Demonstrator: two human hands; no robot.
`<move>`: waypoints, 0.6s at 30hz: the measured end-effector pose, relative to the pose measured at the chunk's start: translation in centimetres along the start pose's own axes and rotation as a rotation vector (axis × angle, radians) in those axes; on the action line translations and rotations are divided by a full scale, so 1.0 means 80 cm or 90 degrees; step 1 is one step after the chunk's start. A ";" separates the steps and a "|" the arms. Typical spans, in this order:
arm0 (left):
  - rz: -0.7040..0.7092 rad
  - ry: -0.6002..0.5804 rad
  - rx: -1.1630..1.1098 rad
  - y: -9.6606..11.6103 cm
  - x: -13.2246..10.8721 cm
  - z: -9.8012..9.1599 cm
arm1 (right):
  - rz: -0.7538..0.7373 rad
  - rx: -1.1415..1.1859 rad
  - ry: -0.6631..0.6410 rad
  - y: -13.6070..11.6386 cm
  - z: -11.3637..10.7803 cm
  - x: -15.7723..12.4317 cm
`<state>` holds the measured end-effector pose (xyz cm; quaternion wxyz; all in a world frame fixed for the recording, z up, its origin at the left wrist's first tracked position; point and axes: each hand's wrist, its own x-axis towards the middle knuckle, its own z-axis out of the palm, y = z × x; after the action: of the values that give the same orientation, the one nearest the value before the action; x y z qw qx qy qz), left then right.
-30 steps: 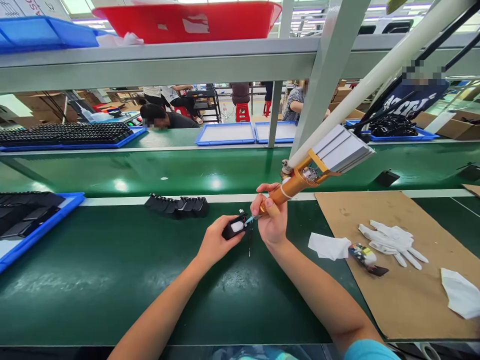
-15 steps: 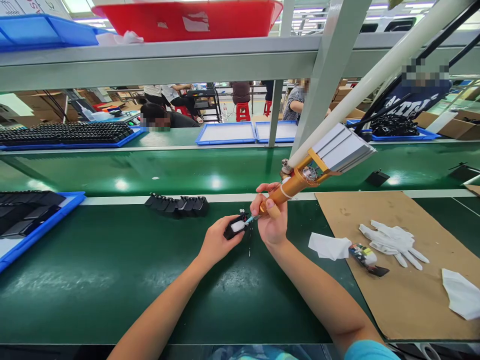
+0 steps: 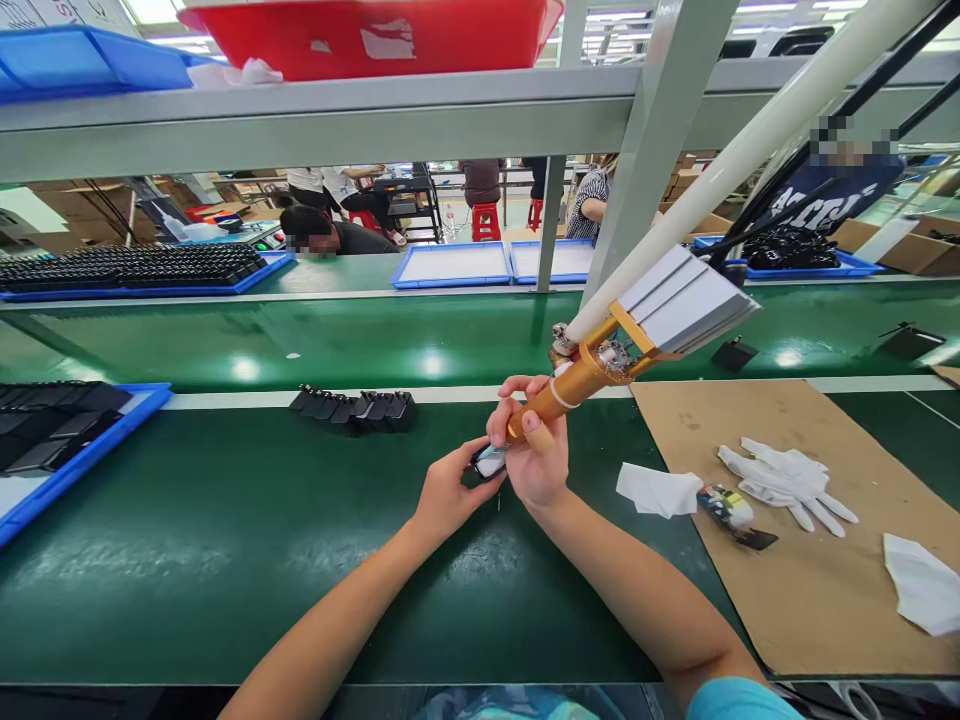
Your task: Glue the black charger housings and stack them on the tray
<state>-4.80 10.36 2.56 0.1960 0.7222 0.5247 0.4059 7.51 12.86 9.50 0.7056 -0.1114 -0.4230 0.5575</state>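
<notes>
My left hand [image 3: 452,492] pinches a small black plastic case [image 3: 478,466] with a white part inside it, held above the green tabletop. My fingers hide much of the case. Wrapped round a gold-orange cylindrical tool [image 3: 568,392] is my right hand [image 3: 541,462], thumb along its side. The tool slants down to the left, and its pale blue tip is at the case; whether it touches I cannot tell. A silvery ribbed block [image 3: 686,300] and a thick white tube [image 3: 750,165] adjoin the tool's upper end.
A row of black cases [image 3: 354,411] stands beyond my left hand. At left is a blue-rimmed tray [image 3: 142,415] of black parts. On the right, cardboard [image 3: 795,610] bears white gloves [image 3: 787,480] and a small circuit assembly [image 3: 726,507]. A grey shelf frame [image 3: 322,125] crosses overhead; people are beyond.
My right hand has moved slightly left and down with the tool. My left hand has shifted right and turned the case, which is now more hidden between the hands.
</notes>
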 end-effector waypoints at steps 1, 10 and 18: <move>0.001 0.002 0.002 0.000 -0.001 0.000 | -0.001 0.001 -0.004 -0.001 0.001 -0.001; -0.006 -0.024 0.081 -0.019 0.004 -0.007 | -0.009 0.008 0.009 0.003 -0.004 0.004; -0.106 -0.189 0.056 -0.068 0.024 -0.036 | -0.045 -0.039 0.052 0.005 -0.017 0.021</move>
<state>-10.15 13.78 1.15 0.2724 0.7361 0.5654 0.2537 8.27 14.89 9.19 0.7379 -0.1407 -0.4142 0.5140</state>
